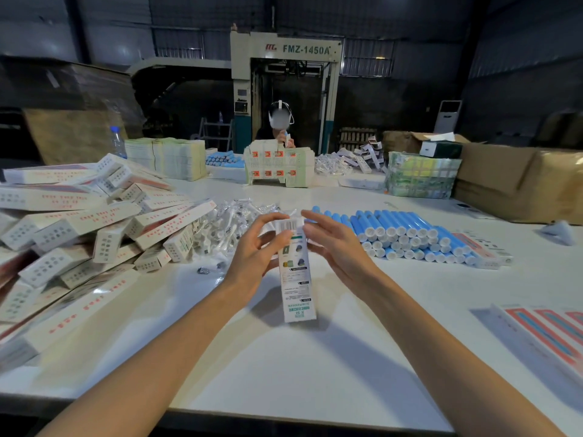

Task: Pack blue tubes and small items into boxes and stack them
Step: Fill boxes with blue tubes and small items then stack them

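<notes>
The slim white printed cardboard box (296,279) looks light, thin-walled and crushable, and is best pinched by its narrow edges. The left hand (255,250) has its grip curled round the barcode end; the right hand (334,247) lies straight-fingered against the opposite edge. Below the grip the box's long axis runs down toward the white surface (315,373), barcode end uppermost.

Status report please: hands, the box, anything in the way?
Left hand grips box near its top. Right hand open, at the top end. Blue tubes right, box pile left; path looks free.
</notes>
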Demonstrator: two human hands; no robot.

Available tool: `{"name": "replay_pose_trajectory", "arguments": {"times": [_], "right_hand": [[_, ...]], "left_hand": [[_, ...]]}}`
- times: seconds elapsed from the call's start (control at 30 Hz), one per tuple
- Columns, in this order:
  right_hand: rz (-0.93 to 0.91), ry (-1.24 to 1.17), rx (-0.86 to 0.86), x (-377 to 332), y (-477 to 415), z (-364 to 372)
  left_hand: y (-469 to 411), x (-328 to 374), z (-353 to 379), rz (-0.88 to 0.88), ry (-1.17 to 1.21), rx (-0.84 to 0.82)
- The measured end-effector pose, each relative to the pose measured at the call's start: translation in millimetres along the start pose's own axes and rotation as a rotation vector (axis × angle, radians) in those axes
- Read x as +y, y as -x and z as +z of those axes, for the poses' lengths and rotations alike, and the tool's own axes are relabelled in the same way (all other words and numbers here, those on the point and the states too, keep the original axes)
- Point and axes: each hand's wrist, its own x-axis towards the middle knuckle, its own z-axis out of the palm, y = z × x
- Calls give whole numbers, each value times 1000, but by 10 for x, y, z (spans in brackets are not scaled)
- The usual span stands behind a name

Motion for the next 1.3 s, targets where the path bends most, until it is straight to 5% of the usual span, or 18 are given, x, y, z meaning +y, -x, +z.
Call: {"name": "replay_pose_trajectory", "arguments": {"times": [0.17, 0.37, 0.57, 0.7, 0.83, 0.97, 1.3], "right_hand": [[148, -66, -190, 33, 294, -6], [155, -61, -46, -128, 638, -144], [46, 653, 260, -235, 1034, -749], [233, 1357, 387, -138, 1478, -1317], [414, 1726, 410, 12, 1858, -1518], [503, 1907, 482, 19, 1953, -1538], [563, 1867, 443, -68, 1993, -1454]], "left_hand": [[-41, 81, 91, -65, 181, 20], [-7, 96, 435, -70, 263, -45], [77, -72, 670, -80, -250, -126], [187, -148, 627, -42, -541, -339], [258, -172, 605, -61, -623, -367], [272, -145, 612, -77, -641, -369], [263, 75, 367, -77, -733, -354]]}}
